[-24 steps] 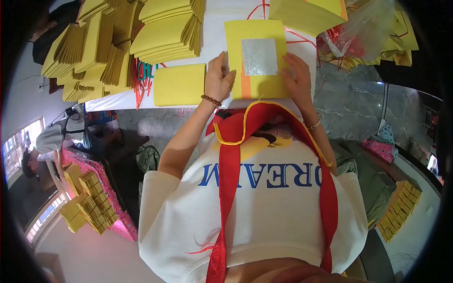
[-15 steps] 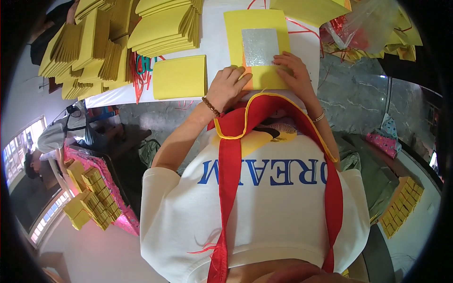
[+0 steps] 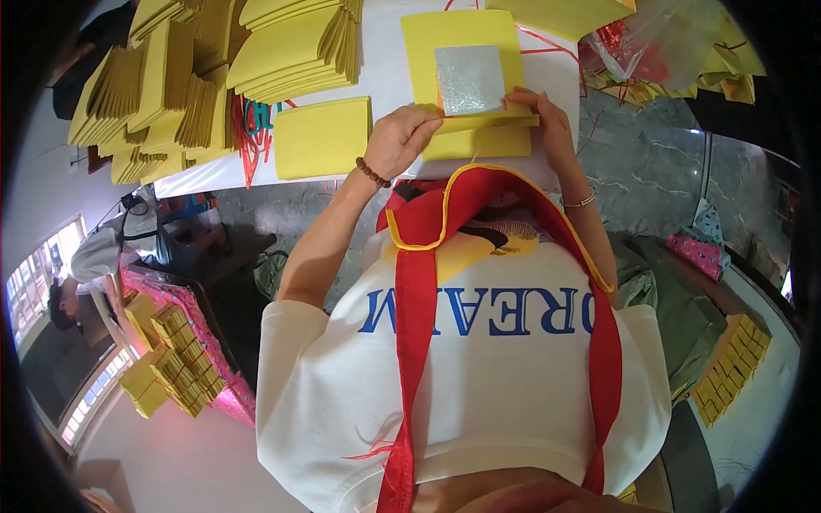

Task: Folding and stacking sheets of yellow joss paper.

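Yellow stacks [image 3: 295, 51] block left; bare tabletop [image 3: 382, 51] strip beside sheet [image 3: 470, 28].

A table [image 3: 383, 51] covered in white is seen along the top edge. Grey surfacing [image 3: 650, 167] with pale marble veins is visible around its near and right sides, and a small glint of light is reflected there. At the far left, a barred window [image 3: 43, 265] is brightly lit; another bright window [image 3: 92, 398] is set lower. Pink patterned cloth [image 3: 231, 398] is draped nearby, and a pale wall [image 3: 162, 466] is shown below. At right, dark green sheeting [image 3: 688, 333] is spread.
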`<state>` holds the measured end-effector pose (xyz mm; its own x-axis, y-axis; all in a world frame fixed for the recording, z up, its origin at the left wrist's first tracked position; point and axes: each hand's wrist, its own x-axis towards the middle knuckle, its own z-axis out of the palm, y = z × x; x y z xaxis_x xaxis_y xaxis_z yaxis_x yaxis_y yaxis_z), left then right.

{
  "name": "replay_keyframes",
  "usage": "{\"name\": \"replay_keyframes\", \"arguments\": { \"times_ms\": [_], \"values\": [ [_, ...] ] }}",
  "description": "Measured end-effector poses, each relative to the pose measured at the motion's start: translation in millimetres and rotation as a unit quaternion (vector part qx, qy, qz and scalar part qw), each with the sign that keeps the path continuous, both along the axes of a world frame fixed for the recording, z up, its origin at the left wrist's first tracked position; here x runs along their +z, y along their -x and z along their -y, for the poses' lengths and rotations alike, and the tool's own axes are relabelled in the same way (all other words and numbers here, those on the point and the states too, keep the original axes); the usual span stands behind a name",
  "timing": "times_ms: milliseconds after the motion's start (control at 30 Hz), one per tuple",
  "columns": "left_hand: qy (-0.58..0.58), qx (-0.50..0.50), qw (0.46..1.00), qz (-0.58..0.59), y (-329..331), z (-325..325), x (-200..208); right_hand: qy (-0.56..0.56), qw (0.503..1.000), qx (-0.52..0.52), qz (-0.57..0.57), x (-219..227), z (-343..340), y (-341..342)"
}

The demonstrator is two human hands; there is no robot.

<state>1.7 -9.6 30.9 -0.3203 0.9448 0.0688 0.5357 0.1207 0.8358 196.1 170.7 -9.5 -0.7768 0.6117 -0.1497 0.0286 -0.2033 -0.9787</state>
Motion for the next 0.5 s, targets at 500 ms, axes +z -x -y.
{"name": "replay_keyframes", "arguments": {
  "times_ms": [500],
  "values": [
    [0.086, 0.050, 0.979, 0.179, 7.6, -1.3, -14.0, 0.026, 0.998, -0.059, 0.015, -4.8, 2.2, -0.7]
  ]
}}
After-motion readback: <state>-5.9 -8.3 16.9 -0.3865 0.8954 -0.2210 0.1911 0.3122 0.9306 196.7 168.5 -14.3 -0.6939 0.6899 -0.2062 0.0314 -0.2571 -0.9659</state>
